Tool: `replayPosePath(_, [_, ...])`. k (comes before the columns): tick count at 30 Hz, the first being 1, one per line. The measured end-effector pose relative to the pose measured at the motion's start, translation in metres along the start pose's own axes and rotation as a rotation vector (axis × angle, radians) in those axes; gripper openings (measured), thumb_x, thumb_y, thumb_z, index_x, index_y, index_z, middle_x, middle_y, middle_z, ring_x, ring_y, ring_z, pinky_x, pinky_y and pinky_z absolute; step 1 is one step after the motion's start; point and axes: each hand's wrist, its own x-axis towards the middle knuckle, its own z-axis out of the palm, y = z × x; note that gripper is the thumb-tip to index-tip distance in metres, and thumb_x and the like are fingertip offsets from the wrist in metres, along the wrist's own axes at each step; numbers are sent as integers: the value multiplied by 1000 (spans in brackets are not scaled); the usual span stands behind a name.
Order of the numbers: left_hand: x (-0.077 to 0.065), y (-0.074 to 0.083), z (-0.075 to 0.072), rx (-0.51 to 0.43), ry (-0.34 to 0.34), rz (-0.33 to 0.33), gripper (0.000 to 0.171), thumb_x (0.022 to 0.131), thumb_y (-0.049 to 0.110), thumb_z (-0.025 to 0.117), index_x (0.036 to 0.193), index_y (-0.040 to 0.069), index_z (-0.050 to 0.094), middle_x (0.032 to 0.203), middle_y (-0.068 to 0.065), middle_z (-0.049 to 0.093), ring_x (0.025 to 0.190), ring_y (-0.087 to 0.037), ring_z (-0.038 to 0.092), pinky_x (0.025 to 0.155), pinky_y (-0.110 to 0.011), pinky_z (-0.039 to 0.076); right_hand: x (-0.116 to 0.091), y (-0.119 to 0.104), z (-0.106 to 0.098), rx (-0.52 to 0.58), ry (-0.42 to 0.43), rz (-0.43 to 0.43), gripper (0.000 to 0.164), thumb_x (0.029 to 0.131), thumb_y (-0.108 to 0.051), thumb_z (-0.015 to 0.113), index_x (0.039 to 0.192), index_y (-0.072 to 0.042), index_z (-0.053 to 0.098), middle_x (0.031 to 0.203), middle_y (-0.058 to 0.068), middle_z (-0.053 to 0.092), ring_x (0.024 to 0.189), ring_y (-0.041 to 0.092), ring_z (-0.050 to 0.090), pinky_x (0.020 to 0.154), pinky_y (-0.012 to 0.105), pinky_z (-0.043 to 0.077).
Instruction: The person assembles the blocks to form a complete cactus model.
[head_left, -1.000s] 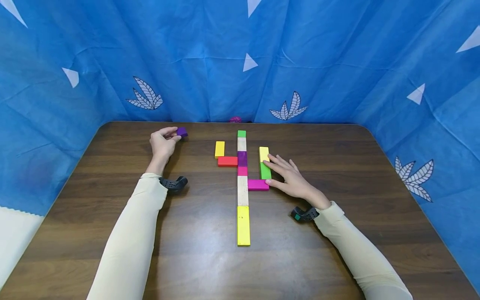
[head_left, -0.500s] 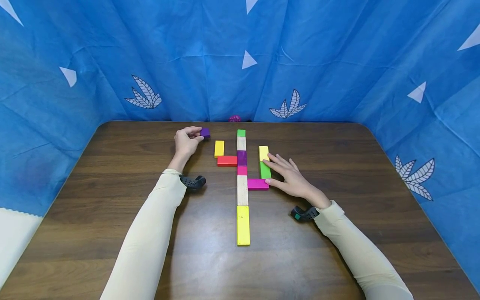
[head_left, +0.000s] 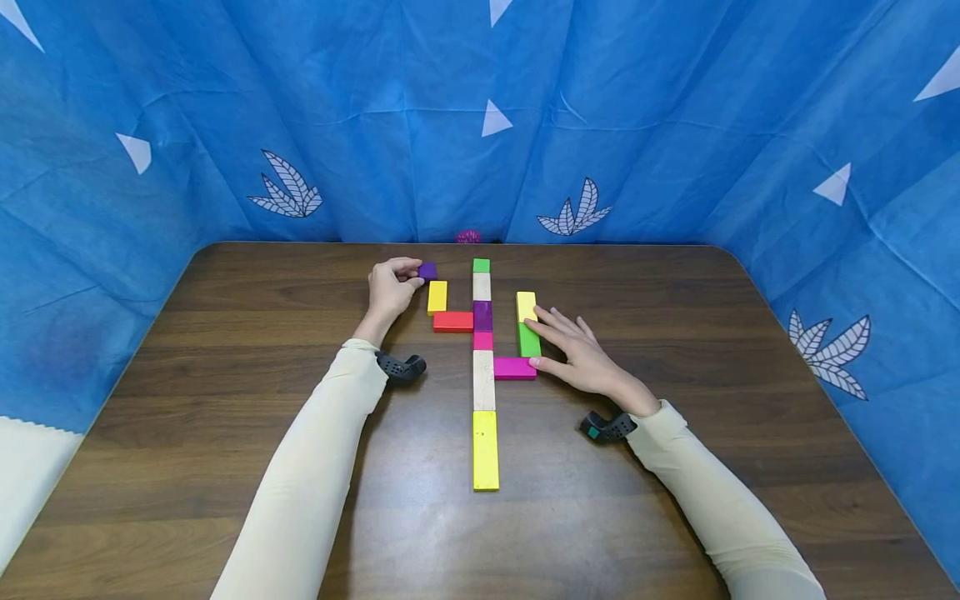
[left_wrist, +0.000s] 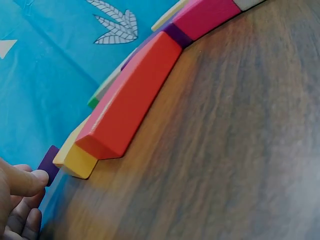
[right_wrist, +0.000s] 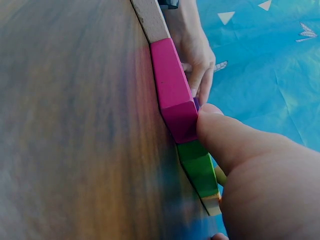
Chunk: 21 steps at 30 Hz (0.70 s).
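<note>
My left hand [head_left: 392, 287] pinches a small purple block [head_left: 427, 271] between thumb and fingers, just beyond the far end of a yellow block [head_left: 437, 297]. That yellow block adjoins a red block [head_left: 453, 322], which runs sideways to the central column. In the left wrist view the purple block [left_wrist: 49, 165] stands by the yellow one's end. My right hand [head_left: 581, 354] lies with fingers spread beside the right branch. Its thumb tip is at the end of the magenta block [head_left: 514, 368], and its fingers reach the green block [head_left: 529, 340] and the pale yellow block [head_left: 527, 307].
The central column includes a long yellow block [head_left: 486, 450], a white block [head_left: 484, 381], a pink block [head_left: 483, 341], a purple one [head_left: 482, 317] and a green end block [head_left: 482, 265]. A blue curtain [head_left: 420, 125] hangs behind the wooden table [head_left: 187, 417].
My left hand has carried the small purple block rightward along the far side, from left of the layout to the yellow block's far end. The right hand has stayed in place.
</note>
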Motion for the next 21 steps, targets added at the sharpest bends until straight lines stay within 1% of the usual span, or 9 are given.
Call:
replayPosePath(6, [-1, 1, 3, 46, -22, 19, 29, 86, -3, 69, 114, 0, 72, 111, -17, 69, 99, -29, 65, 94, -39, 51, 0, 1, 0, 6, -2, 5, 66, 95, -37, 63, 152, -19, 37, 164, 5, 21, 152, 34, 12, 117, 65, -1])
replayPosePath(13, [-2, -1, 4, 74, -50, 39, 29, 88, -3, 66, 118, -1, 70, 117, -17, 67, 102, -30, 64, 96, -40, 48, 0, 1, 0, 3, -1, 2, 66, 95, -36, 63, 152, -18, 37, 164, 5, 21, 152, 34, 12, 117, 65, -1])
replayPosePath(16, [-3, -1, 5, 86, -57, 46, 30, 89, -3, 65, 119, -1, 69, 116, -18, 67, 103, -31, 63, 98, -41, 46, 0, 1, 0, 1, 0, 0, 66, 95, -37, 63, 152, -18, 37, 164, 6, 21, 152, 35, 12, 117, 65, -1])
replayPosePath(18, [-3, -1, 5, 89, -61, 46, 30, 89, -3, 65, 119, -1, 69, 115, -18, 67, 103, -31, 63, 99, -42, 44, 0, 1, 0, 0, 0, 0, 66, 95, -37, 63, 152, -18, 37, 164, 5, 21, 152, 34, 13, 117, 65, -1])
replayPosePath(21, [-4, -1, 5, 93, -70, 48, 30, 89, -3, 65, 119, -1, 69, 113, -19, 67, 104, -32, 62, 106, -43, 37, 0, 2, 0, 0, 3, 1, 66, 95, -37, 63, 152, -19, 37, 164, 5, 21, 152, 34, 13, 117, 65, -1])
